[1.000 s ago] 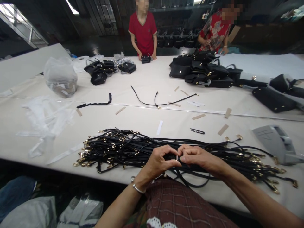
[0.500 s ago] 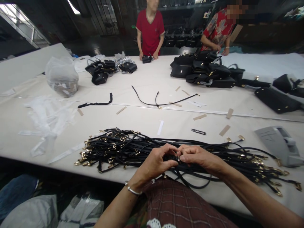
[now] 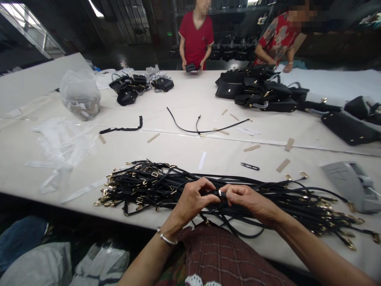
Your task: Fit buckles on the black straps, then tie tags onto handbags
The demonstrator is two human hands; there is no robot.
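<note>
The left hand (image 3: 195,198) is curled, its thumb and forefinger nipped on a black strap (image 3: 224,195) just beside a gold metal fitting (image 3: 220,193). The right hand (image 3: 251,200) pinches the same strap on the other side of the fitting, fingers bunched close. The strap is held between the two hands, above the near edge of the table (image 3: 163,149), over a heap of black straps with gold hardware (image 3: 166,186). The fingertips hide most of the fitting, so whether the strap runs fully through it is hard to make out.

The narrow strap could twist or slip out if either pinch loosens, since so little of it sits between the fingers. Pulling at an angle could jam or crease it at the metal. The heap lies right under the hands, so a clip could snag a neighbouring strap and drag it along. The loose loop (image 3: 247,235) at the table's edge could catch on the checked apron (image 3: 223,254) if the person leans in. The thread snips (image 3: 250,166) lie beyond the heap, well apart from both hands.
</note>
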